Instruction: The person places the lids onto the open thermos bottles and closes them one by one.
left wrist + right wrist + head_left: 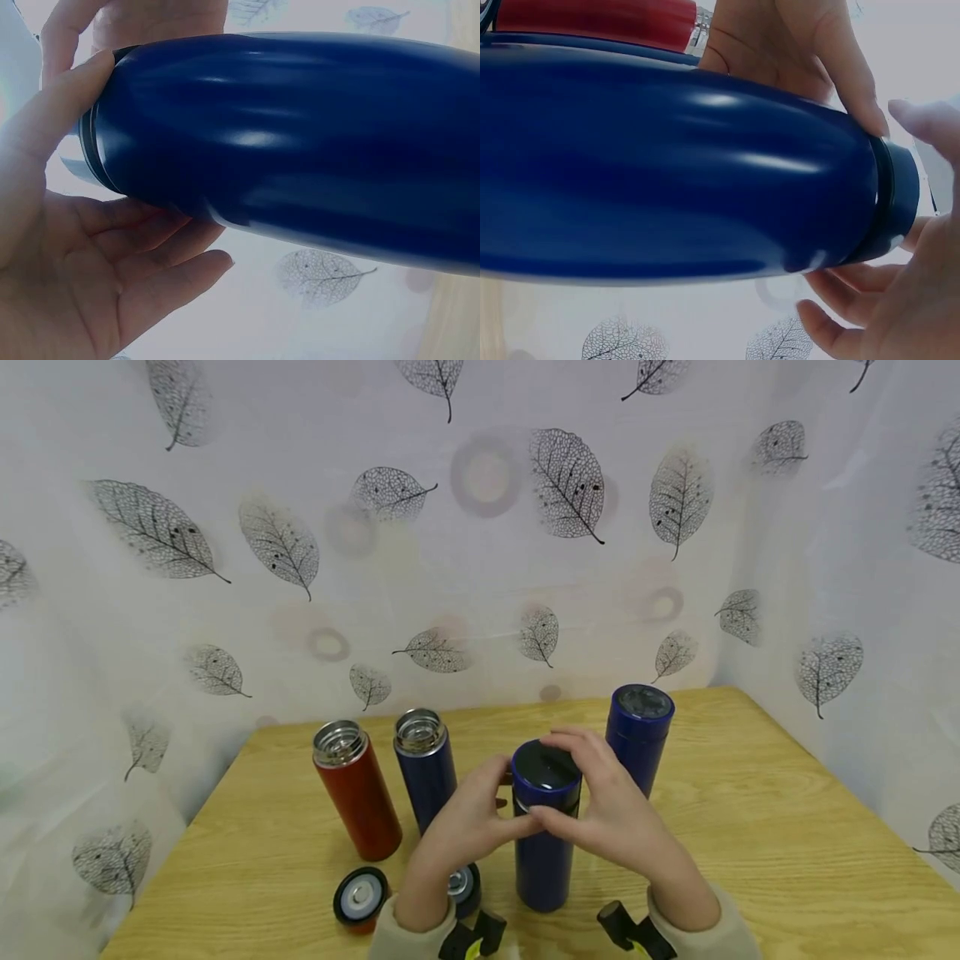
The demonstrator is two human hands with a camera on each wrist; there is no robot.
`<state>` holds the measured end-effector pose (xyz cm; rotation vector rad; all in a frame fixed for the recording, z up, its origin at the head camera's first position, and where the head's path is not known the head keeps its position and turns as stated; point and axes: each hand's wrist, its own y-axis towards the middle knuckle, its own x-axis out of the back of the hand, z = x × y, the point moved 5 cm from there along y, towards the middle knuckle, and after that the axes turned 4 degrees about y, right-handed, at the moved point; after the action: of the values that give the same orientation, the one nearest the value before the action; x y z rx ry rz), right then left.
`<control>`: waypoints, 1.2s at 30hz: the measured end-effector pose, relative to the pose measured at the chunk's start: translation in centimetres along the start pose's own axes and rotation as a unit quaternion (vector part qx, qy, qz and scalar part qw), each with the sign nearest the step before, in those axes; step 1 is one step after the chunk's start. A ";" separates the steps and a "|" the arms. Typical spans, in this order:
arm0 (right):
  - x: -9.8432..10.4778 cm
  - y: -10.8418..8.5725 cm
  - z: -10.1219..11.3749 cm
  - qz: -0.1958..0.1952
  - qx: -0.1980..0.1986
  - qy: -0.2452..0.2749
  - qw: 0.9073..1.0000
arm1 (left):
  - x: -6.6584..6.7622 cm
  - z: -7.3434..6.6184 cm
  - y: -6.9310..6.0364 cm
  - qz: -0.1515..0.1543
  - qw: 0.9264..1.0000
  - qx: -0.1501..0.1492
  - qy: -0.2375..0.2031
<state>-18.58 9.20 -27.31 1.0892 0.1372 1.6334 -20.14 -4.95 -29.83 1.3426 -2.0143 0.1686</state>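
Both hands are around the top of a dark blue bottle standing upright, its black-topped lid in place. My left hand grips it at the neck from the left, thumb across the near side. From the right, my right hand holds the lid, fingers over its far edge and thumb near the seam. In the left wrist view the left thumb touches the neck of the bottle, with fingers partly hidden behind. The right wrist view shows the right hand beside the lid.
A red bottle and another blue bottle stand lidless at left. Nearer lie a lid and a second lid, partly behind the left wrist. A lidded blue bottle stands behind at right. Leaf-patterned sheeting surrounds the wooden table.
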 end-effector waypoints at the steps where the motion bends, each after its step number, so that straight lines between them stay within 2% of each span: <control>1: 0.0 0.0 0.0 0.007 0.002 0.005 1.000 | 0.0 0.0 0.0 -0.001 1.000 -0.002 -0.001; 7: 0.2 0.1 -0.1 0.032 0.012 0.033 0.999 | 0.0 -0.2 0.0 -0.009 1.000 -0.012 0.000; 16: -0.2 0.2 -0.7 -0.002 -0.067 -0.005 0.998 | 0.0 -0.1 0.0 -0.002 1.000 -0.016 0.007; 18: -0.2 0.2 -0.8 0.004 -0.062 0.000 0.998 | 0.0 -0.2 0.0 -0.002 1.000 -0.017 0.006; 24: 0.2 0.0 -0.7 0.038 -0.007 0.056 0.998 | 0.0 -0.3 -0.1 -0.002 1.000 -0.013 -0.008; 26: 0.3 0.0 -0.7 0.041 0.000 0.063 0.997 | 0.0 -0.4 -0.1 -0.004 1.000 -0.014 -0.008; 28: 0.3 0.0 -0.7 0.037 -0.007 0.063 0.997 | 0.0 -0.4 -0.1 -0.004 1.000 -0.014 -0.005; 33: 0.0 0.1 -1.1 0.016 -0.056 0.052 0.997 | 0.0 -0.3 -0.1 0.000 1.000 -0.008 -0.003; 36: -0.2 0.1 -1.2 0.019 -0.060 0.048 0.997 | 0.0 -0.2 -0.1 0.002 1.000 -0.008 -0.009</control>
<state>-19.52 9.53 -27.98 0.9262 0.0808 1.7063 -19.94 -4.87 -29.70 1.3336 -2.0295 0.1435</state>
